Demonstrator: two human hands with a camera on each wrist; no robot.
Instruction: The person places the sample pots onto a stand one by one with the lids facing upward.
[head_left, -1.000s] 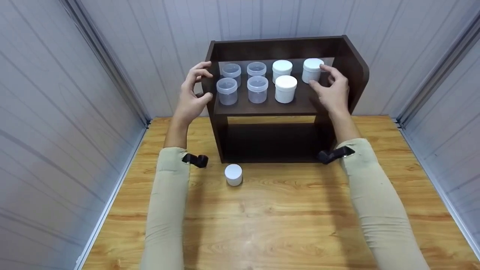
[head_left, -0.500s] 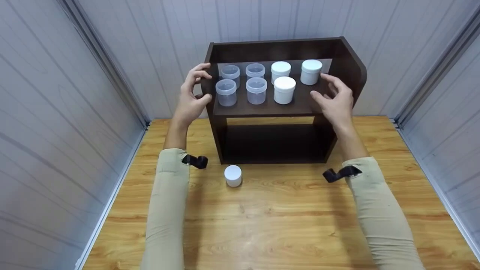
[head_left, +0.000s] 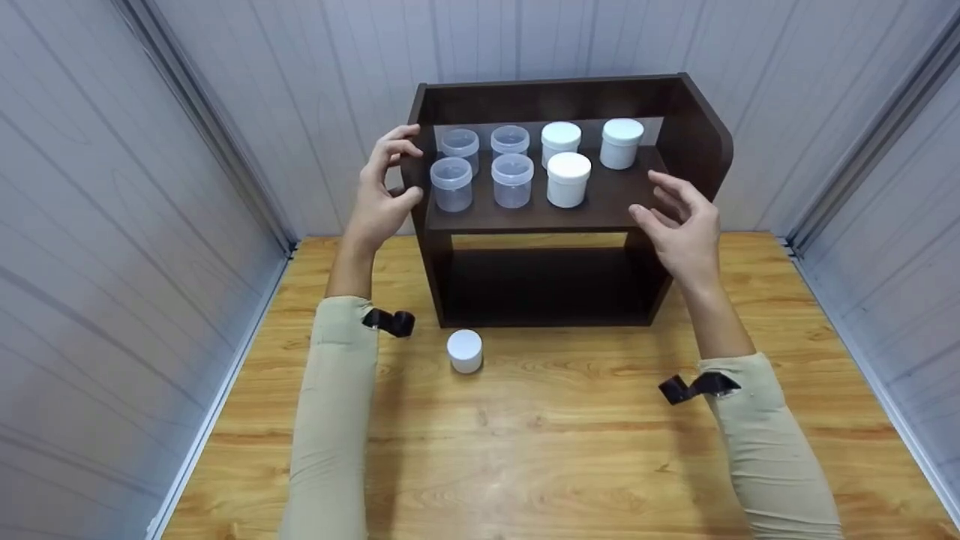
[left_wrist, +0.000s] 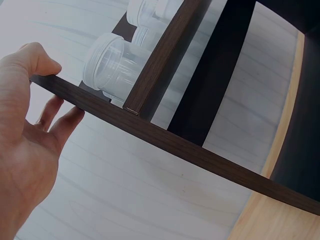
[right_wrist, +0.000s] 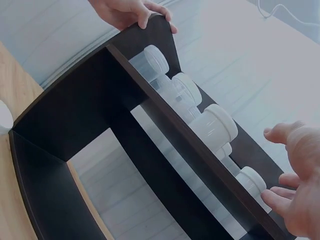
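A dark wooden shelf unit (head_left: 690,120) stands at the back of the table. Its upper shelf carries several clear lidded jars (head_left: 451,183) on the left and three white jars (head_left: 568,178) on the right. My left hand (head_left: 386,187) grips the shelf's left side panel (left_wrist: 150,132), thumb in front and fingers behind. My right hand (head_left: 679,221) hovers open just off the shelf's right front corner and holds nothing. The far-right white jar (head_left: 620,142) stands alone on the shelf. In the right wrist view the jars (right_wrist: 212,125) line the shelf beside my open fingers (right_wrist: 292,135).
One more white jar (head_left: 465,350) stands on the wooden table (head_left: 570,450) in front of the shelf's left leg. Grey panel walls (head_left: 112,187) close in on both sides and behind. The shelf's lower compartment (head_left: 547,285) is dark and bare.
My right hand let go of the far-right white jar and drew back towards me and downward, off the shelf. The left hand kept its grip on the side panel.
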